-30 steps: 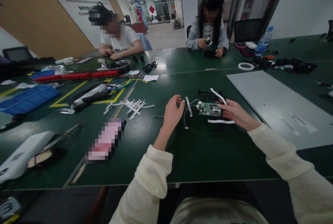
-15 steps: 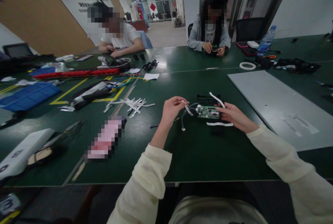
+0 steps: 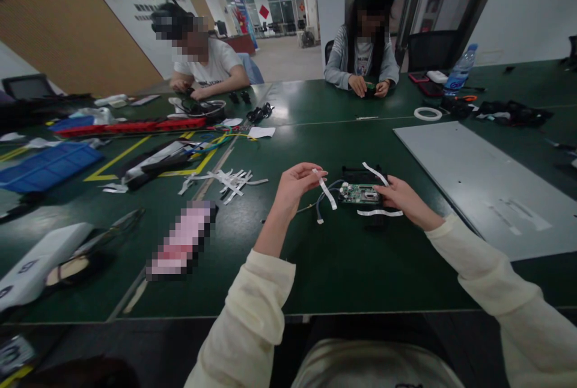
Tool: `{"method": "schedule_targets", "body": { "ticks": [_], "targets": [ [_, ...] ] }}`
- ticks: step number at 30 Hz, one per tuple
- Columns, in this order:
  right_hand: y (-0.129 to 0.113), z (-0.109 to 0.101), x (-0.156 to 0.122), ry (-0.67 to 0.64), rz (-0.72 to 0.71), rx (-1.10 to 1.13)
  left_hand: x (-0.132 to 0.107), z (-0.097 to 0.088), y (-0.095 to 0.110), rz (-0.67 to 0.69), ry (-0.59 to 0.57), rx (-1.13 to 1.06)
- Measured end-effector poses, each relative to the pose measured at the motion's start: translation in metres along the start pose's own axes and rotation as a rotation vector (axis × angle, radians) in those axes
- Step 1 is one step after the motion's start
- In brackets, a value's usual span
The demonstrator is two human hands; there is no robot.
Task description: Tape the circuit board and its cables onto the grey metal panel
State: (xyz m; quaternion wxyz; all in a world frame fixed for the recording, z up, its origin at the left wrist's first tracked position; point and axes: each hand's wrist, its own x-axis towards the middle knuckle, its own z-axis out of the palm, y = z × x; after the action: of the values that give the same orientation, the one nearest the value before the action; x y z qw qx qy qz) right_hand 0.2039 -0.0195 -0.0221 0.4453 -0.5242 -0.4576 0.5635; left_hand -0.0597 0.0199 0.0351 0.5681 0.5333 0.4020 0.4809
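My left hand [image 3: 295, 187] pinches the upper end of a white strip [image 3: 326, 190], which hangs down at a slant. Fingers closed on its right end, my right hand [image 3: 402, 196] holds a green circuit board [image 3: 362, 194] in a black frame. One white strip [image 3: 376, 173] sticks out above the board at the right fingertips. Another white strip [image 3: 379, 213] juts out below it. Grey cables [image 3: 321, 202] come off the board's left end and hang between the hands. The underside of the board is hidden.
A pile of white strips [image 3: 237, 184] lies left of my hands, with a pixelated pink object [image 3: 183, 241] in front. A grey panel [image 3: 487, 196] lies at right. A tape roll [image 3: 428, 113] and bottle [image 3: 462, 69] stand beyond. Two people sit across the green table [image 3: 315, 154].
My left hand has lifted slightly, and the white strip in it now shows at greater length. The right hand and the circuit board have barely moved.
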Motion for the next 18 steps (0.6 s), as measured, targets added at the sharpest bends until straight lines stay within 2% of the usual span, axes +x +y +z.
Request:
{"method": "schedule_targets", "body": {
  "ticks": [4, 6, 10, 15, 18],
  "targets": [
    [0.01, -0.012, 0.011, 0.207, -0.155, -0.277, 0.001, 0.0, -0.004, -0.027, 0.013, 0.028],
    [0.016, -0.017, 0.016, 0.268, -0.214, -0.347, 0.001, 0.001, -0.005, -0.027, 0.009, 0.036],
    [0.019, -0.017, 0.017, 0.27, -0.277, -0.37, 0.001, 0.002, -0.007, -0.023, -0.004, 0.04],
    [0.002, -0.008, 0.005, 0.353, -0.506, -0.53, 0.001, 0.005, -0.01, -0.041, -0.015, 0.058],
    [-0.013, 0.006, -0.005, 0.254, -0.546, -0.434, 0.0, 0.008, -0.012, -0.041, -0.025, 0.043]
  ]
}}
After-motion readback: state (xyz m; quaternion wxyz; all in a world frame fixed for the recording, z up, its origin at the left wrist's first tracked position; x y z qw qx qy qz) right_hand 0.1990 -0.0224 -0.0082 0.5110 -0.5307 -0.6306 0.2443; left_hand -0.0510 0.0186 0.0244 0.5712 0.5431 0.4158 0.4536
